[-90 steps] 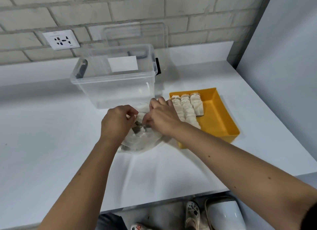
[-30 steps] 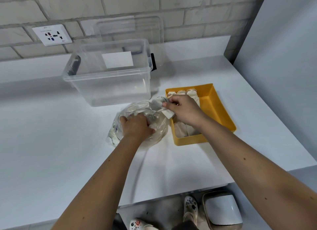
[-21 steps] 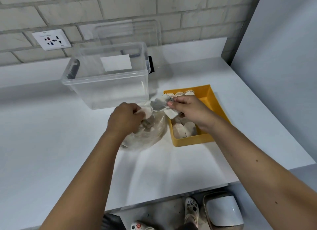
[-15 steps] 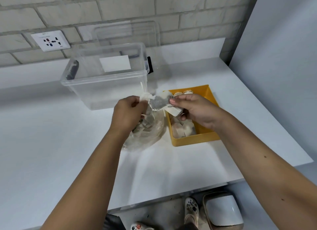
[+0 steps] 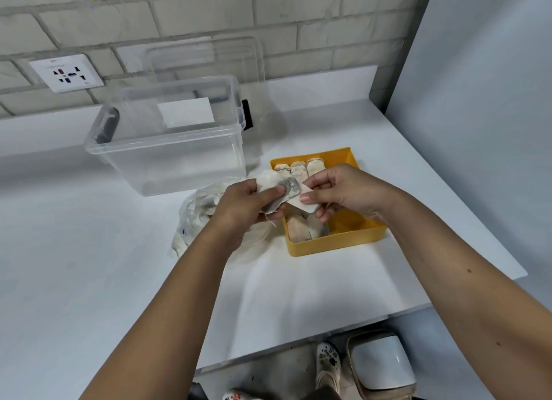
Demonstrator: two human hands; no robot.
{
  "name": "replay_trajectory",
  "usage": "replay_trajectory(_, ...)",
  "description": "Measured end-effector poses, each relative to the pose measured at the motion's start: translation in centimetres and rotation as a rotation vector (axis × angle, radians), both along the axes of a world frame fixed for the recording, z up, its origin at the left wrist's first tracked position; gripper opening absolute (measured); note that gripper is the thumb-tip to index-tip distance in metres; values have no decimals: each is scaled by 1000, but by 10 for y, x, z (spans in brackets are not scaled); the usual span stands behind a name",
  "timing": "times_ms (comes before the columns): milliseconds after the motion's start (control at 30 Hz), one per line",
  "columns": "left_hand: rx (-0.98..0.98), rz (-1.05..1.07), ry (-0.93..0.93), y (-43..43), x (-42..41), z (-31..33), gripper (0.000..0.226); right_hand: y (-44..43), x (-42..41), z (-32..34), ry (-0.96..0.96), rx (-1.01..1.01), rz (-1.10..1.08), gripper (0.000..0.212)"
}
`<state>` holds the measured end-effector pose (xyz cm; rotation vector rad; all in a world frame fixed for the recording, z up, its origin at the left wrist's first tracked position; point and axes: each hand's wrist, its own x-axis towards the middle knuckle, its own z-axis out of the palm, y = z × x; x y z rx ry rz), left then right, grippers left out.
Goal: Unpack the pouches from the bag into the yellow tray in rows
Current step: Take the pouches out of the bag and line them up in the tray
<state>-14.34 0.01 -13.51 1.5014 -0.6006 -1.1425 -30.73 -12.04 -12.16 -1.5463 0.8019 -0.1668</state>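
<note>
A cream pouch [image 5: 286,187] with a dark patch hangs between both hands above the left edge of the yellow tray [image 5: 343,241]. My left hand [image 5: 245,205] grips its left part, thumb on top. My right hand [image 5: 340,190] pinches its right corner. Several pouches [image 5: 301,169] lie in rows in the tray; my hands hide the middle ones. The clear plastic bag [image 5: 194,217] with more pouches lies on the table, left of the tray and partly behind my left wrist.
An open clear storage box [image 5: 167,142] stands behind the bag, its lid [image 5: 209,56] leaning on the brick wall. A grey partition [image 5: 478,100] closes the right side. The table's front edge [image 5: 298,343] runs just below my forearms.
My left hand left the bag and came up to take hold of the pouch that the right hand had pulled out. Both hands now hold it over the tray's left edge.
</note>
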Motion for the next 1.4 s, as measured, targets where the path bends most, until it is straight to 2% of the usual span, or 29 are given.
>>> replay_trajectory(133, -13, 49, 57, -2, 3, -4, 14, -4, -7, -3, -5, -30, -76, 15)
replay_trajectory(233, -9, 64, 57, -5, 3, -6, 20, -10, -11, -8, 29, -81, -99, 18)
replay_trajectory(467, -4, 86, 63, -7, 2, -4, 21, -35, -10, -37, 184, -361, -374, 15)
replay_trajectory(533, -5, 88, 70, -8, 2, -6, 22, -40, -5, -46, 232, -424, -384, 12)
replay_trajectory(700, -6, 88, 65, -8, 0, -7, 24, -47, 7, -56, 350, -599, -370, 20)
replay_trajectory(1100, -3, 86, 64, -9, 1, -8, 24, -51, 7, -61, 541, -679, -300, 27)
replay_trajectory(1400, 17, 87, 41, -10, -2, -10, 21, -51, 21, -69, 569, -722, -282, 20)
